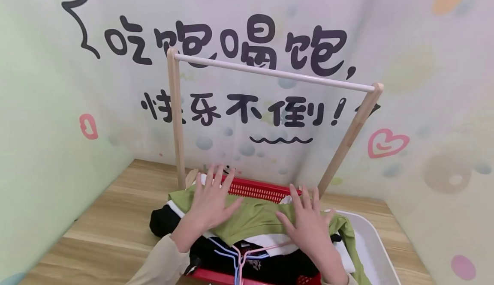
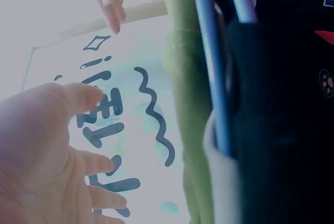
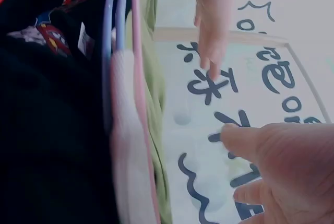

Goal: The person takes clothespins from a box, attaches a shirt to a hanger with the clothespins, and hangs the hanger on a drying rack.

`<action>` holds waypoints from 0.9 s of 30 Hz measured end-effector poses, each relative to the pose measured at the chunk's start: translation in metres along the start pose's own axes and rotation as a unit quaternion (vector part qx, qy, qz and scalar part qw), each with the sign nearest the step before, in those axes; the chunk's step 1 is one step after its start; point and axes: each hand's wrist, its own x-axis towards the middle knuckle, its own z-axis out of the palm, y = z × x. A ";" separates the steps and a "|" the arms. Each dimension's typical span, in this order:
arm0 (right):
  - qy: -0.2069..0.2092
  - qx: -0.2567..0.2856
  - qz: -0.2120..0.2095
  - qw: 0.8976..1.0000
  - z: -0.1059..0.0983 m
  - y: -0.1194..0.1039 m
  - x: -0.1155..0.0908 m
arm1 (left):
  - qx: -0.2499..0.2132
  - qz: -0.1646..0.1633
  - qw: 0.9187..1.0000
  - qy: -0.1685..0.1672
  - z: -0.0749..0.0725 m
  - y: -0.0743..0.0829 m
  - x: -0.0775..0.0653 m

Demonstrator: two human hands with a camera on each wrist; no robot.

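Note:
Both hands are held palms down with fingers spread over a stack of clothes. My left hand (image 1: 208, 203) is above the left part of a green garment (image 1: 258, 216), my right hand (image 1: 311, 227) above its right part. In the wrist views a gap shows between the palms and the cloth. Beneath the green one lie a white garment (image 1: 266, 239) and a black garment (image 1: 285, 264), with blue hangers (image 1: 227, 254) and a pink hanger (image 1: 270, 247) in them, hooks toward me. A red basket (image 1: 254, 189) is under the pile, mostly covered.
Behind the basket stands a rack with wooden posts (image 1: 177, 126) and a white rod (image 1: 270, 70), nothing hanging on it. A white tray (image 1: 372, 244) lies to the right, partly under a green sleeve. The wooden table (image 1: 112, 216) meets a printed wall cloth (image 1: 231, 156).

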 end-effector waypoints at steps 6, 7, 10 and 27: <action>0.025 0.004 0.008 1.000 -0.008 0.019 -0.009 | -0.011 -0.003 1.000 0.018 -0.004 -0.010 -0.004; 0.032 0.003 0.010 0.999 -0.009 0.022 -0.011 | -0.007 -0.001 1.000 0.023 -0.005 -0.012 -0.005; 0.076 0.009 0.002 0.997 -0.010 0.033 -0.017 | 0.002 0.007 1.000 0.023 -0.007 -0.020 -0.009; 0.232 0.032 0.040 0.971 -0.001 0.134 -0.061 | 0.007 0.038 0.998 0.052 -0.020 -0.059 -0.033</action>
